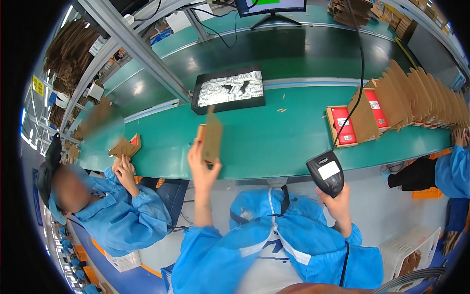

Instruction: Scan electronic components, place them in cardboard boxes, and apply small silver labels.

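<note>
My left hand (201, 164) grips a brown cardboard box (212, 139) above the near edge of the green table, its narrow side toward me. In my right hand (338, 201) is a black barcode scanner (327, 174) with a white label on its back, held just off the table's near edge. A black cable runs up from the scanner past the open boxes. Right of centre stands a row of open cardboard boxes (362, 128); red packages (343, 125) with white labels show in the nearest ones. Whatever lies inside the box in my left hand is hidden.
A black tray (230, 105) full of printed white labels lies at the table's far side. Left of me a co-worker in blue handles another cardboard box (128, 145). Another person's sleeve (453, 169) shows at far right. A metal post (142, 51) slants down to the table.
</note>
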